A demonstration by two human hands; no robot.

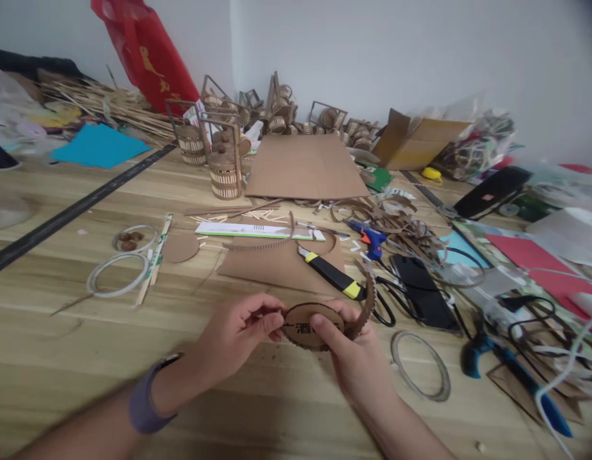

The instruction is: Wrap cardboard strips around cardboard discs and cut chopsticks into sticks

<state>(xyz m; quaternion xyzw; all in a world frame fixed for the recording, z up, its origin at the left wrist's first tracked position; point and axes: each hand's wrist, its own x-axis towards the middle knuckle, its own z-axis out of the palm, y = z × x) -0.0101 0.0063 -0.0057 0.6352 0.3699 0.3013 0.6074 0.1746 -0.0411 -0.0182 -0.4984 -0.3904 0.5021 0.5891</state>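
Observation:
A round cardboard disc (303, 314) with dark printed characters is held low in front of me. My right hand (350, 338) grips it, thumb flat across its face and fingers behind. A ridged corrugated cardboard strip (370, 291) curls up from the disc's right side, beside my right fingers; a ridged edge also follows the disc's lower rim. At the left rim, my left hand (257, 322) is closed in a pinch, apparently on the strip's edge; its fingertips partly hide the spot. A yellow-black utility knife (334, 275) lies just beyond, partly on a cardboard sheet (257, 265).
A blue glue gun (370, 239), a phone (423, 291) and a tape ring (420, 365) lie to the right. Blue-handled pliers (516, 370) sit nearer the right edge. Small slatted buckets (225, 176) stand behind, left of a large cardboard sheet (308, 166).

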